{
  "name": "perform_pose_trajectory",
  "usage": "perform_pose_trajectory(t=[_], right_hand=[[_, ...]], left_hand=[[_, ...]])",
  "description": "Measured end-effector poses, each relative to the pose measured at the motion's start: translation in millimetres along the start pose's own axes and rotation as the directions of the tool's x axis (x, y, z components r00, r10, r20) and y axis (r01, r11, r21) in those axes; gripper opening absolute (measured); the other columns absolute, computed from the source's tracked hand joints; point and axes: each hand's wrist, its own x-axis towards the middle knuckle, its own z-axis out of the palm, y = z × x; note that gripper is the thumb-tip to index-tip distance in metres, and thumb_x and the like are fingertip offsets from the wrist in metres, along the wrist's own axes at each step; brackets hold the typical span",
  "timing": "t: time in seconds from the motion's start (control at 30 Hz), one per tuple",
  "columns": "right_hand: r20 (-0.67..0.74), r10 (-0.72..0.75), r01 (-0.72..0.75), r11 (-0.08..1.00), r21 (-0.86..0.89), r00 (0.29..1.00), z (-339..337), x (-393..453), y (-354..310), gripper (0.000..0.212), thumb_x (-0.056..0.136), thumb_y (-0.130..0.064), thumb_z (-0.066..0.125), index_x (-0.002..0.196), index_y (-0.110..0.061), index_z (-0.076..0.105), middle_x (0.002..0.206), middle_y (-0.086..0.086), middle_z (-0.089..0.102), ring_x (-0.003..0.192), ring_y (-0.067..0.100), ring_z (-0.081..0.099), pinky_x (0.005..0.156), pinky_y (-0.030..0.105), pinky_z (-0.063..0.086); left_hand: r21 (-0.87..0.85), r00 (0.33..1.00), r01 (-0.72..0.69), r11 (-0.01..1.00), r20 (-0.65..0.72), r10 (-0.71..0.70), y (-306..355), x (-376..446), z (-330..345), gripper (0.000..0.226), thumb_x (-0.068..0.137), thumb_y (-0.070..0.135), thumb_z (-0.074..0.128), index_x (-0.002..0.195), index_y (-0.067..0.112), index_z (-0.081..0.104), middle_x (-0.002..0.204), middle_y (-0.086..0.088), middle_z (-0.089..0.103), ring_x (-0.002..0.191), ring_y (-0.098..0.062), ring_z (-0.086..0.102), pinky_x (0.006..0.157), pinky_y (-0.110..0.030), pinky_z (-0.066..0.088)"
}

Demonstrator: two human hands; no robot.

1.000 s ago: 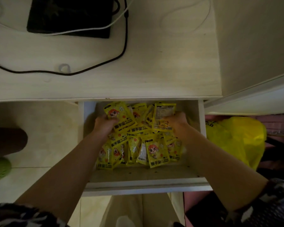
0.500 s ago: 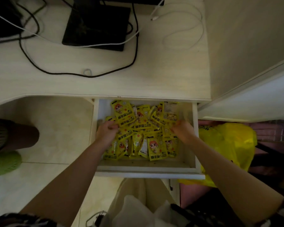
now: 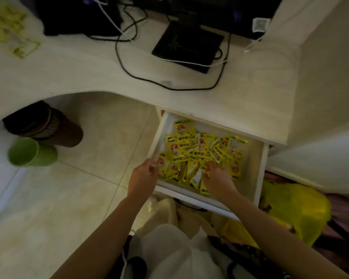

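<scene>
Packets point(image 3: 186, 146), yellow ones, lie heaped in the open drawer point(image 3: 250, 174) under the desk point(image 3: 89, 73). The right hand point(image 3: 218, 179) curls its fingers round a few near the front. The left hand point(image 3: 143, 176) touches the pile's left edge, but I cannot tell its grip.

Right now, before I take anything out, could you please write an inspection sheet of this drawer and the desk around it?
Surface: pale wooden desk; its drawer stands open.
Job's things: many yellow packets piled loose in the drawer.
Clutter: black monitor stand on the desk; blurred yellow-green items at its far left.
Hands: left hand at the pile's left edge, grip unclear; right hand has fingers curled into the packets.
Cables: black cable loops over the desk; white cable crosses the stand.
Surroundings: tiled floor, green cup, yellow bag, white bag below the drawer.
</scene>
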Motion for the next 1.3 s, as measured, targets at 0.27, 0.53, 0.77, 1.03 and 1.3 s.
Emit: perform_pose_trajectory(t=[0.27, 0.53, 0.77, 1.03, 1.3], right_hand=[[0.139, -0.263, 0.297, 0.881, -0.370, 0.955, 58.9, -7.3, -89.0, 0.045, 0.097, -0.023, 0.039, 0.140, -0.013, 0.031, 0.131, 0.013, 0.048, 0.113, 0.031, 0.053, 0.084, 0.040, 0.050], [0.212, -0.437, 0.485, 0.751, -0.448, 0.874, 132.4, -3.5, -197.0, 0.037, 0.095, -0.024, 0.038, 0.130, -0.015, 0.040, 0.126, 0.006, 0.053, 0.114, 0.027, 0.051, 0.090, 0.040, 0.041], [0.290, -0.511, 0.587, 0.682, -0.436, 0.809, 189.3, -0.6, -291.5, 0.034, 0.097, -0.021, 0.036, 0.129, -0.010, 0.043, 0.121, 0.009, 0.055, 0.105, 0.025, 0.053, 0.087, 0.037, 0.047], [0.288, -0.557, 0.623, 0.633, -0.460, 0.779, 212.8, 17.7, -384.9, 0.033, 0.097, -0.019, 0.035, 0.127, -0.009, 0.045, 0.121, 0.009, 0.056, 0.106, 0.025, 0.055, 0.089, 0.039, 0.049], [0.242, -0.616, 0.645, 0.595, -0.480, 0.749, 201.4, 80.2, -475.1, 0.035, 0.097, -0.025, 0.040, 0.130, -0.012, 0.045, 0.122, 0.009, 0.056, 0.109, 0.026, 0.054, 0.090, 0.037, 0.046]], left_hand=[[0.036, 0.984, 0.122, 0.992, -0.138, -0.116, -66.3, -33.3, -45.4, 0.027, 0.094, 0.022, 0.051, 0.120, 0.022, 0.058, 0.104, -0.003, 0.068, 0.094, -0.019, 0.064, 0.074, -0.025, 0.046], [0.033, 0.945, 0.207, 0.978, -0.264, -0.191, -159.3, -47.9, -119.8, 0.026, 0.097, 0.030, 0.048, 0.119, 0.021, 0.059, 0.101, 0.002, 0.068, 0.090, -0.011, 0.061, 0.071, -0.021, 0.042], [0.062, 0.916, 0.262, 0.963, -0.331, -0.228, -237.9, -37.2, -192.3, 0.027, 0.097, 0.032, 0.046, 0.119, 0.021, 0.058, 0.100, 0.002, 0.068, 0.091, -0.013, 0.060, 0.073, -0.025, 0.048], [0.066, 0.902, 0.298, 0.952, -0.347, -0.258, -286.2, -3.2, -256.7, 0.028, 0.098, 0.035, 0.044, 0.117, 0.021, 0.058, 0.099, 0.001, 0.068, 0.093, -0.016, 0.060, 0.072, -0.026, 0.047], [0.089, 0.891, 0.269, 0.959, -0.401, -0.213, -288.7, 90.9, -332.0, 0.028, 0.096, 0.039, 0.043, 0.114, 0.024, 0.059, 0.097, 0.001, 0.066, 0.089, -0.017, 0.060, 0.070, -0.028, 0.047]])
